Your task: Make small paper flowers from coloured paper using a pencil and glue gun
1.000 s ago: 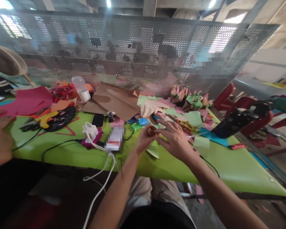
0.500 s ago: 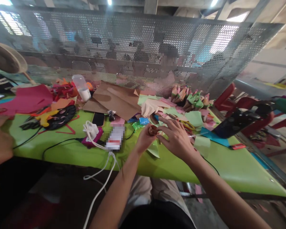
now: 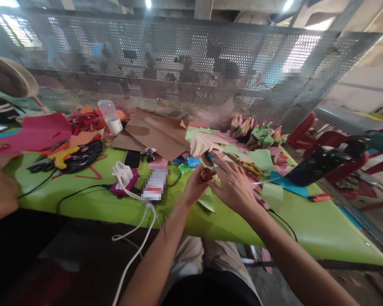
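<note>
Above the front middle of the table, my left hand point(image 3: 195, 182) is closed round a small brown rolled paper piece point(image 3: 206, 174), its round open end facing up. My right hand point(image 3: 234, 185) is at the right side of this piece, thumb and forefinger bent against its edge, the other fingers stretched over it. Partly under my hands lies a light green paper sheet point(image 3: 207, 202). Behind them are a blue packet point(image 3: 193, 162) and a crumpled pale peach sheet point(image 3: 201, 143). A pink-handled corded tool point(image 3: 261, 200) lies beside my right wrist.
Paper flowers point(image 3: 261, 135) stand at the back right, near yellow-handled scissors point(image 3: 253, 168). Brown paper sheets point(image 3: 156, 134) lie at the back. A phone point(image 3: 155, 185) and a purple power adapter point(image 3: 124, 185) with white cables are left of my hands. Another person's arm point(image 3: 1, 187) rests at far left.
My right hand has shifted slightly and its fingers sit closer round the brown paper piece. The pink-handled tool shows more beside my wrist. My left hand keeps its hold.
</note>
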The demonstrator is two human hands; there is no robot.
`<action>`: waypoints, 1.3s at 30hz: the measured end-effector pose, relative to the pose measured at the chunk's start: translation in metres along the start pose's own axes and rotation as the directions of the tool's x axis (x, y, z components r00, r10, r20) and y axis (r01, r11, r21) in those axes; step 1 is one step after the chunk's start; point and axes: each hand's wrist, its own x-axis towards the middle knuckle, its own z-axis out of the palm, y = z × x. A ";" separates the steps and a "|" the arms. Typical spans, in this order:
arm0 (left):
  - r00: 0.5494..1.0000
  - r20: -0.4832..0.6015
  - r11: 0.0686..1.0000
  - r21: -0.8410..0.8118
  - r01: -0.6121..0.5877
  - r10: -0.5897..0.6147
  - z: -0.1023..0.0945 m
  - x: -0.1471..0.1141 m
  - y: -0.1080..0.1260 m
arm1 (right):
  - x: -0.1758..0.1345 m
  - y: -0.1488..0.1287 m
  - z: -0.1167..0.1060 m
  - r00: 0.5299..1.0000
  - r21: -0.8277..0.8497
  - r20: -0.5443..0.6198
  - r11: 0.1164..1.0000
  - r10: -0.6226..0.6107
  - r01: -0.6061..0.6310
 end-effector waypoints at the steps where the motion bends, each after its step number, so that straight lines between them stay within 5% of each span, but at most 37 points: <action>1: 1.000 0.010 1.000 -0.023 0.005 -0.005 0.000 0.001 -0.001 | 0.000 0.001 0.000 1.000 0.000 0.000 1.000 -0.002 0.002; 28: 1.000 -0.001 0.997 -0.070 0.020 -0.021 0.002 0.001 -0.003 | -0.002 0.003 0.001 0.998 0.152 0.020 0.987 -0.062 0.059; 39: 0.999 -0.036 0.999 0.027 0.021 -0.020 0.001 0.002 0.006 | -0.004 0.014 -0.005 0.991 0.043 -0.060 0.991 -0.124 0.126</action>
